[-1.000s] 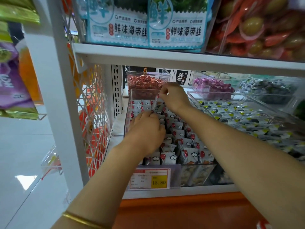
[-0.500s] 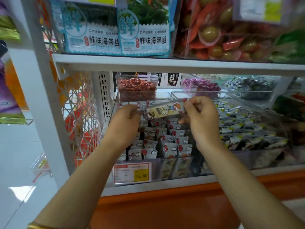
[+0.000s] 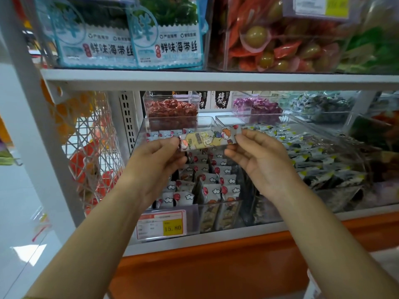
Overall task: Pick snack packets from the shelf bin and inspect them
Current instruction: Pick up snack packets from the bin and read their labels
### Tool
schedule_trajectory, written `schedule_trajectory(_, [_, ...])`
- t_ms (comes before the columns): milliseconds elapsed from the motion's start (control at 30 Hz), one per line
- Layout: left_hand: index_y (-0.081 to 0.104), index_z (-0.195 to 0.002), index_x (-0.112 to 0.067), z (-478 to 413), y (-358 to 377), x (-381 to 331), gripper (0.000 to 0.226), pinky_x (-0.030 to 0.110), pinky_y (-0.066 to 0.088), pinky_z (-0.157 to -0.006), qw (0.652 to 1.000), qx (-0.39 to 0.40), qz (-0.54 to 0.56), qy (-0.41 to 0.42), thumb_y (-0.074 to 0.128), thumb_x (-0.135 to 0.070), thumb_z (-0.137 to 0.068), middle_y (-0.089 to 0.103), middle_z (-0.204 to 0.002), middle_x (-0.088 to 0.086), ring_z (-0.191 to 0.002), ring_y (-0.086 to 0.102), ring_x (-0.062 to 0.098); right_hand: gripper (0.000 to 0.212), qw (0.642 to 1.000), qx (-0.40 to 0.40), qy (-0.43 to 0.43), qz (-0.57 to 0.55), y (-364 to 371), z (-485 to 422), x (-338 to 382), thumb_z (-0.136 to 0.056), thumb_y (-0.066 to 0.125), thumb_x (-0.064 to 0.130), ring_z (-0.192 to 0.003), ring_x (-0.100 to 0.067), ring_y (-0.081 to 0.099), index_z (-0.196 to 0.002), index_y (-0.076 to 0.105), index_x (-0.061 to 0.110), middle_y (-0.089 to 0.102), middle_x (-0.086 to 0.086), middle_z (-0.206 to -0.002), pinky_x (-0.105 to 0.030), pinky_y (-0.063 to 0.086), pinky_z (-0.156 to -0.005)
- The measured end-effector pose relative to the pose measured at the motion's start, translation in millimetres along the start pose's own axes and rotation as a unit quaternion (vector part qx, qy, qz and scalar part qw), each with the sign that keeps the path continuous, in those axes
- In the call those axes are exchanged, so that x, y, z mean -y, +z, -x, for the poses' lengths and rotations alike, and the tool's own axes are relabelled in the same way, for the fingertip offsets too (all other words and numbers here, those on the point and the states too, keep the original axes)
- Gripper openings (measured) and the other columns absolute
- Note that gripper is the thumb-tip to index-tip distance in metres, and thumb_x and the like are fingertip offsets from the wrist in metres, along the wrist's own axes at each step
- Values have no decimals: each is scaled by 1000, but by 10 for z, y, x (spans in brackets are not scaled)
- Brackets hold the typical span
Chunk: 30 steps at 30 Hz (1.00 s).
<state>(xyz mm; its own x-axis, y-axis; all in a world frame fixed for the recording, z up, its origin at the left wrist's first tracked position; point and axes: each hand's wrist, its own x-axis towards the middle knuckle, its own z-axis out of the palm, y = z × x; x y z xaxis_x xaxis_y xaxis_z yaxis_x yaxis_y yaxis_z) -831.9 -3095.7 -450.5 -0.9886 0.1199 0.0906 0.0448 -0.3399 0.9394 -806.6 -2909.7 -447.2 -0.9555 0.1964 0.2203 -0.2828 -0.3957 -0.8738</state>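
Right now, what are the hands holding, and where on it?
A snack packet, held sideways: the left hand pinches its left end, the right hand its right end.

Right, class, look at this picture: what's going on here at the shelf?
A person stands at a shop shelf holding one snack packet level in front of them. The left hand pinches its left end and the right hand pinches its right end, printed face toward the camera, as if checking it. The packet is held above the clear bin, which is packed with rows of similar packets. A price tag reading 15.80 sits at the bin's front.
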Motion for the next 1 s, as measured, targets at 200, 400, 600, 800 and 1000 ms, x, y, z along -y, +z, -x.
schedule_trajectory(200, [67,-49,-15,-24,-6,2,41,18,56,-64,994,-3,104,-32,55,-10,-88,62,-57,-1,-63,60,10,11,999,10,19,-39,-45,-22,-8,-86,52,-9,-63,-16,69,-90,61,-4,68,-6,-71,-21,56,-59])
schedule_trajectory(400, [63,-70,-11,-18,-16,46,23,16,51,-52,994,-56,91,-3,53,-8,-91,57,-55,-3,-50,56,5,10,999,30,2,13,2,7,-35,-85,60,11,-62,-17,68,-77,65,7,69,-6,-74,-27,56,-54])
schedule_trajectory(600, [62,-78,-12,5,14,-4,16,23,57,-63,998,0,59,5,53,-12,-92,63,-76,4,-66,62,13,17,986,16,-55,158,-15,8,-70,-82,66,2,-72,-16,70,-97,66,10,68,-4,-89,-29,58,-66])
schedule_trajectory(800, [60,-106,-6,6,-13,-3,17,21,55,-70,998,25,-38,45,56,-9,-89,69,-89,7,-77,69,12,17,957,31,-101,270,20,27,-100,-85,65,13,-85,-15,70,-96,70,25,70,0,-98,-35,58,-78])
schedule_trajectory(1000, [63,-113,-11,12,-40,-18,27,24,55,-79,991,74,-98,55,57,-5,-87,64,-110,9,-92,69,18,16,969,10,-91,231,17,20,-90,-82,68,11,-80,-16,69,-82,74,25,71,1,-86,-32,59,-66])
